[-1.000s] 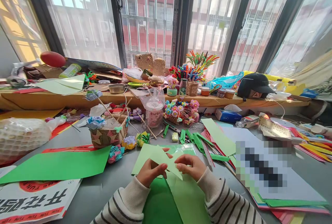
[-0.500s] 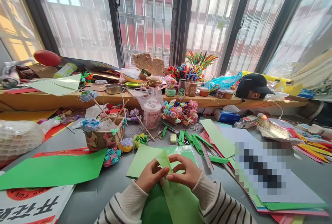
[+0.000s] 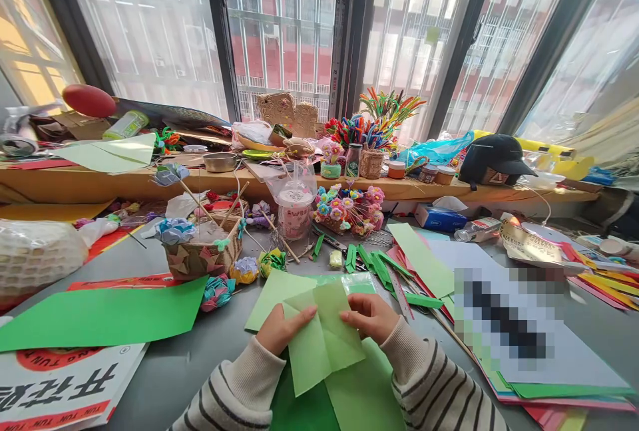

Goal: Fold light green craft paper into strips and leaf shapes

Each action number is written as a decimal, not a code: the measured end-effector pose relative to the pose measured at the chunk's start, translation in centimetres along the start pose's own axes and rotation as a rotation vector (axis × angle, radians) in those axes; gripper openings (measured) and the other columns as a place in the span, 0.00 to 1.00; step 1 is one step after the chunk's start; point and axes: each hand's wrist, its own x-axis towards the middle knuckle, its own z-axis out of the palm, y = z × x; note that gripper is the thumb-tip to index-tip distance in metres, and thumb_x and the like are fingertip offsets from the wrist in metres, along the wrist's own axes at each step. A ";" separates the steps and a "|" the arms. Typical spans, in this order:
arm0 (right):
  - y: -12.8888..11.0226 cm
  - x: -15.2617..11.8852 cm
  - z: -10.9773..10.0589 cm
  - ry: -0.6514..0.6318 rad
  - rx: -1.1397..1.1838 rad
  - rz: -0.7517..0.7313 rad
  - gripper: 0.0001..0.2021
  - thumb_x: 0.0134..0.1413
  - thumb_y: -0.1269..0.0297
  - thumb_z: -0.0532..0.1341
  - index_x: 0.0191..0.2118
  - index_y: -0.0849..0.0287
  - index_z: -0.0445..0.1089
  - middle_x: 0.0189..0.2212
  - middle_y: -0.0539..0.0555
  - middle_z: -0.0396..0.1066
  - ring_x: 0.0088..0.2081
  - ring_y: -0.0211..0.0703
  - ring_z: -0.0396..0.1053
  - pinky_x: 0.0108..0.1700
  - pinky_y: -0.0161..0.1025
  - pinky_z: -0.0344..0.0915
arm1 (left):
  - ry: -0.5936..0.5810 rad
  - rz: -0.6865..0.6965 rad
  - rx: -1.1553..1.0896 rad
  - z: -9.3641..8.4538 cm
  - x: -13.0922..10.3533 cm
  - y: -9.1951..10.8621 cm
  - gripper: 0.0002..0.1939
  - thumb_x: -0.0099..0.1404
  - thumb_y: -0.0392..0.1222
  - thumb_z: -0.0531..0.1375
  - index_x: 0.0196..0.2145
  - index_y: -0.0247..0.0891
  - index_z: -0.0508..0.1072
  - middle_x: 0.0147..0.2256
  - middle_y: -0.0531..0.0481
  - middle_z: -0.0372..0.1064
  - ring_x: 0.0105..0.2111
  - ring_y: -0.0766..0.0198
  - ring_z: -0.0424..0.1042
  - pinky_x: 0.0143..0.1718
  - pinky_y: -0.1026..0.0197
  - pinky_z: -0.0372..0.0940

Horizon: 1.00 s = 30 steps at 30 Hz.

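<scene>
A light green square of paper (image 3: 324, 341), marked with crossing creases, is spread out between my two hands. My left hand (image 3: 283, 326) pinches its left side, thumb on top. On the right side, my right hand (image 3: 373, 316) grips the edge between thumb and fingers. Beneath it lie a larger light green sheet (image 3: 367, 391) and a dark green sheet (image 3: 302, 411). Another light green sheet (image 3: 269, 291) rests just beyond my left hand. Folded green paper strips (image 3: 382, 271) lie past my right hand, beside a ruler (image 3: 401, 294).
At left stand a basket with paper flowers (image 3: 200, 259) and a bright green sheet (image 3: 104, 314). A stack of coloured paper (image 3: 564, 351) lies at right. A plastic cup (image 3: 294, 211) and crocheted flowers (image 3: 344, 208) stand before the sill, which holds a black cap (image 3: 494, 159).
The small light green paper was folded between my fingertips and is now opened out flat. My hands have moved apart to its two sides.
</scene>
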 end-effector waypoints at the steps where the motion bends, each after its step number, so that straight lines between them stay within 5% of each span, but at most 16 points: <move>1: 0.0 0.0 0.0 0.011 0.010 0.025 0.17 0.33 0.55 0.59 0.30 0.63 0.65 0.24 0.51 0.66 0.24 0.36 0.63 0.21 0.31 0.59 | -0.016 -0.012 0.038 0.2 0.0 0.0 0.20 0.39 0.46 0.62 0.29 0.30 0.70 0.27 0.43 0.71 0.28 0.54 0.68 0.29 0.56 0.62; 8: 0.2 0.3 -0.3 0.122 -0.005 0.011 0.16 0.28 0.54 0.61 0.19 0.64 0.62 0.14 0.45 0.58 0.16 0.29 0.54 0.17 0.28 0.51 | -0.028 0.080 0.183 0.9 -0.1 0.3 0.16 0.40 0.47 0.61 0.25 0.31 0.70 0.22 0.49 0.68 0.23 0.63 0.66 0.23 0.64 0.60; 18: 1.2 0.8 -0.5 0.244 -0.169 0.005 0.14 0.28 0.57 0.61 0.24 0.63 0.70 0.18 0.49 0.65 0.20 0.34 0.60 0.24 0.32 0.57 | -0.036 0.180 0.361 0.8 0.2 -0.3 0.14 0.44 0.48 0.58 0.24 0.32 0.71 0.20 0.50 0.67 0.20 0.67 0.62 0.21 0.66 0.57; 23: 1.1 0.6 -0.3 0.272 -0.157 0.025 0.13 0.29 0.58 0.61 0.22 0.63 0.70 0.16 0.49 0.65 0.19 0.34 0.60 0.23 0.32 0.57 | 0.076 0.217 0.421 1.0 0.4 -0.7 0.15 0.42 0.49 0.57 0.21 0.31 0.70 0.17 0.52 0.65 0.17 0.69 0.60 0.18 0.67 0.55; 30: 0.2 0.3 -0.2 0.284 -0.311 -0.067 0.10 0.35 0.60 0.59 0.23 0.62 0.71 0.22 0.52 0.69 0.27 0.41 0.64 0.31 0.36 0.59 | 0.153 0.403 0.759 2.1 -1.7 1.3 0.12 0.48 0.48 0.54 0.21 0.36 0.70 0.15 0.55 0.62 0.15 0.71 0.54 0.17 0.68 0.51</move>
